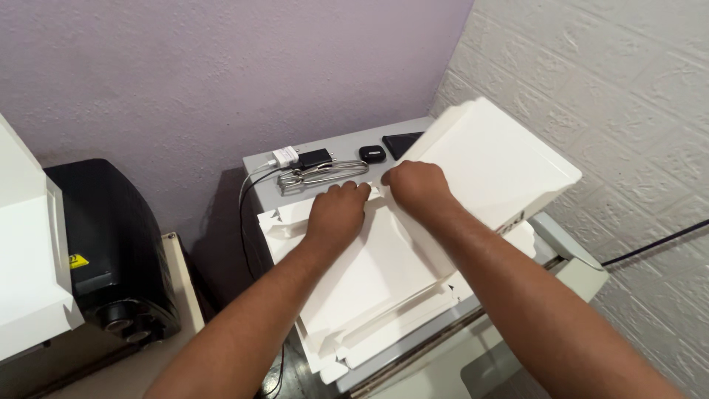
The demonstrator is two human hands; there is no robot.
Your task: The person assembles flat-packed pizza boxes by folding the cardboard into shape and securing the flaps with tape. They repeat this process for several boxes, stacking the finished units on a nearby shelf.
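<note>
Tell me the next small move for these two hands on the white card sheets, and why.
Probably press the fold flat: the left hand and right hand both rest knuckles-up on the flat white die-cut card sheet, beside the raised white card panel.

flat white die-cut carton blanks [384,273] stacked on the grey table [354,144], centre; one white carton [491,162] half-folded, raised at right, small dark print strip on its lower edge; small yellow warning label [77,260] on the black machine [111,244] at left
</note>
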